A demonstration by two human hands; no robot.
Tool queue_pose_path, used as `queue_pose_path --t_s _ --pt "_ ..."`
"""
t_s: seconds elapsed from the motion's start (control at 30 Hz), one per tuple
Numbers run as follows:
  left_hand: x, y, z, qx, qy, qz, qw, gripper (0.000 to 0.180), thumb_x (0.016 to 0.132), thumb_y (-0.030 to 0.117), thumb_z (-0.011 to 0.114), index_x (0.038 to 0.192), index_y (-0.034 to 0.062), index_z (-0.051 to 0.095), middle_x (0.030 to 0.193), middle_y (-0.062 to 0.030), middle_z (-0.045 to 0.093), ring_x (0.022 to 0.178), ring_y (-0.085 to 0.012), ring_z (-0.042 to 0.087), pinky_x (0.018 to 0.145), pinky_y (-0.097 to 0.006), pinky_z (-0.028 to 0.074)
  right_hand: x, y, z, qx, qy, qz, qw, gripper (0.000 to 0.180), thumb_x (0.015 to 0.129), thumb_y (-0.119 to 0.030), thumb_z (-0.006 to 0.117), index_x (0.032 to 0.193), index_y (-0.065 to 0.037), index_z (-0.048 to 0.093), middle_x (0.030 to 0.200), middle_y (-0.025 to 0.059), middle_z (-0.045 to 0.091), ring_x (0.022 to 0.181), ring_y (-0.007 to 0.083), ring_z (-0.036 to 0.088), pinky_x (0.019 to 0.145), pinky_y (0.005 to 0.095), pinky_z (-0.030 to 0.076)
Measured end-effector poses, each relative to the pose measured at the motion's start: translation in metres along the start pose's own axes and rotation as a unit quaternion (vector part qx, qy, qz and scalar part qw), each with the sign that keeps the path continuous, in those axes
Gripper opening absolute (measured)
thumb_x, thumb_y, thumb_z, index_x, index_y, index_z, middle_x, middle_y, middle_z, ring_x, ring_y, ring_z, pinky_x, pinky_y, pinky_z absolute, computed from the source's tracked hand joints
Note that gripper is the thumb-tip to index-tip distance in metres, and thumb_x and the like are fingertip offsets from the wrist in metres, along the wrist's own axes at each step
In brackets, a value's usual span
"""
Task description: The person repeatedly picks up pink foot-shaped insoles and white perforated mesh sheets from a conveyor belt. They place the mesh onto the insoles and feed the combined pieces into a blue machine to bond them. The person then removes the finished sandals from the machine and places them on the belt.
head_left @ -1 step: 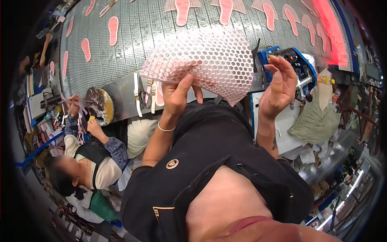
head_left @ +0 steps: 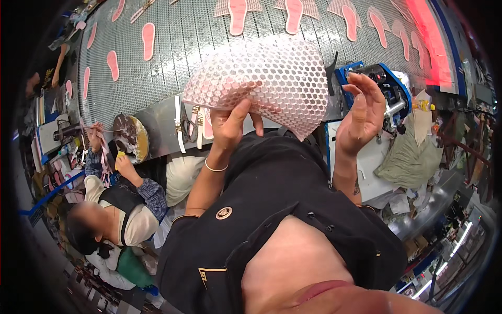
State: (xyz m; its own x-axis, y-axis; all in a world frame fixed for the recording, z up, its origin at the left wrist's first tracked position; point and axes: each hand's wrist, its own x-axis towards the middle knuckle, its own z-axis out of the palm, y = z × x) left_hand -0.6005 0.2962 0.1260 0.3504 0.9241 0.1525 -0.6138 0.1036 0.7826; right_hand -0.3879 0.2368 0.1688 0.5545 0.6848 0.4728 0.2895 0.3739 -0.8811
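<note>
In my left hand (head_left: 228, 128) is a pale pink honeycomb mesh piece (head_left: 282, 78), curved along its far edge. The thumb presses on its near edge, and the fingers beneath show partly through the holes. My right hand (head_left: 362, 112) is raised to the right of the mesh, fingers apart and lightly bent, touching nothing. Just beyond that hand stands a blue-framed machine (head_left: 393, 86) with metal parts. Beside my left hand, a pink insole (head_left: 208, 125) and pale straps (head_left: 180, 123) lie at the metal edge.
A metal mesh conveyor (head_left: 178, 47) spans the far side, carrying pink insoles (head_left: 148, 41), several with mesh pieces. Red light falls at its right end. At left, a co-worker (head_left: 125, 209) sits by a round, stained pot (head_left: 132, 138). Greenish cloth (head_left: 410, 162) lies at right near a bottle (head_left: 424, 105).
</note>
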Motion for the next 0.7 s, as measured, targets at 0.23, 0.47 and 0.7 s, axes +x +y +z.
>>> queue_pose_path --t_s 0.23,0.47,0.7 --pt "0.015 -0.008 -0.003 0.022 -0.065 0.091 0.993 0.038 0.094 0.003 0.046 0.13 -0.0053 0.049 0.127 -0.0225 0.055 0.07 -0.0253 0.065 0.043 -0.033 0.054 0.024 0.002 0.005 0.012 0.031 -0.019 0.999 0.031 0.094 -0.015 0.048 0.114 0.008 0.052 0.109 0.0204 0.06 0.099 0.025 0.06 0.085 0.037 0.05" --pt "0.063 -0.028 0.006 0.532 -0.081 0.177 0.824 0.03 0.083 -0.002 0.064 0.113 0.0 0.062 0.077 -0.0098 0.064 0.057 -0.0213 0.059 0.051 -0.032 0.046 0.034 0.047 0.048 0.048 -0.184 0.068 0.979 0.06 0.099 -0.04 0.042 0.138 0.005 0.04 0.14 0.0186 0.044 0.129 0.0282 0.042 0.108 0.0388 0.031" --pt "0.105 -0.056 -0.004 0.625 -0.115 0.043 0.771 0.044 0.079 0.016 0.07 0.121 0.0111 0.061 0.091 -0.0092 0.06 0.071 -0.0287 0.062 0.063 -0.036 0.051 0.011 0.136 0.105 0.372 -0.013 0.501 0.781 0.057 0.101 -0.047 0.03 0.134 -0.003 0.045 0.133 0.0118 0.052 0.117 0.0247 0.053 0.103 0.0385 0.041"
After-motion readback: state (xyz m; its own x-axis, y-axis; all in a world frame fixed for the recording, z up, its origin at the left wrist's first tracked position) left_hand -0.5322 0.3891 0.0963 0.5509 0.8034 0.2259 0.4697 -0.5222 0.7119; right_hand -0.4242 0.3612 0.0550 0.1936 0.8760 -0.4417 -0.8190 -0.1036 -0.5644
